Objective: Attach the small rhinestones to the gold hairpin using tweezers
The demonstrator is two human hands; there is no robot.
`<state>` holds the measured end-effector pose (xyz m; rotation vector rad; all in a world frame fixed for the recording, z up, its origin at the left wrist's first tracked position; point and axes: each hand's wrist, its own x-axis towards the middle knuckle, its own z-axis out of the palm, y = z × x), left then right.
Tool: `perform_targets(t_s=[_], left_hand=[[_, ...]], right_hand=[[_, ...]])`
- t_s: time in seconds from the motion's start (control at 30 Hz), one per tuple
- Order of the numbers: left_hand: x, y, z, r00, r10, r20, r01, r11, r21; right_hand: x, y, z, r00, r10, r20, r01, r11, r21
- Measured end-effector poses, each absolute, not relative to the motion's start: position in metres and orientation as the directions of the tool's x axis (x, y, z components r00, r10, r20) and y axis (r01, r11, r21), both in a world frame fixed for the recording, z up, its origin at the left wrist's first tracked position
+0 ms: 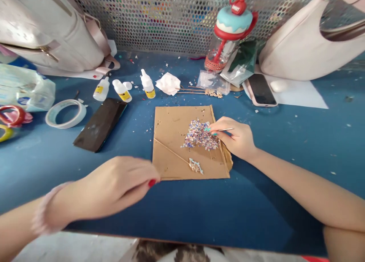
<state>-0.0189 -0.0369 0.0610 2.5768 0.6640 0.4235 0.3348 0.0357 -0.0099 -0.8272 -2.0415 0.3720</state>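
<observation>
A brown cardboard sheet (171,125) lies on the blue table (199,216). A heap of small coloured glitter flakes (199,134) sits on it. My right hand (236,138) rests at the sheet's right edge, fingers pinched on a thin metal pick (225,130) at the heap. My left hand (114,188) is closed at the sheet's lower left corner, pinching the end of a thin gold stick (171,152). That stick runs diagonally across the cardboard to a small glittered ornament (196,166).
Three small glue bottles (122,90), a crumpled tissue (169,83), more gold sticks (199,90) and a clear bag stand behind the sheet. A tape roll (66,113) and black case (99,123) lie left. A phone (261,89), drink bottle (228,34) and bags stand at the back.
</observation>
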Motion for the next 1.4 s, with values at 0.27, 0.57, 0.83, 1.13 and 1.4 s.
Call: perform_targets(t_s=[0.27,0.57,0.83,1.13,1.4], left_hand=[[0.017,0.006,0.014,0.82,0.479,0.311,0.336,-0.845,0.416],[0.007,0.004,0.01,0.835,0.497,0.235,0.344,-0.806,0.482],[0.006,0.005,0.011,0.859,0.459,0.228,0.304,-0.815,0.493],[0.007,0.006,0.012,0.874,0.427,0.23,0.288,-0.839,0.462],[0.005,0.004,0.009,0.879,0.421,0.225,0.29,-0.845,0.45]], right_hand=[[0.336,0.035,-0.005,-0.467,0.627,0.624,0.326,0.778,-0.537],[0.336,0.031,0.001,-0.497,0.622,0.605,0.296,0.777,-0.555],[0.338,0.029,0.0,-0.459,0.649,0.607,0.328,0.759,-0.562],[0.336,0.03,0.002,-0.422,0.682,0.597,0.365,0.731,-0.577],[0.338,0.032,0.001,-0.447,0.65,0.614,0.34,0.759,-0.556]])
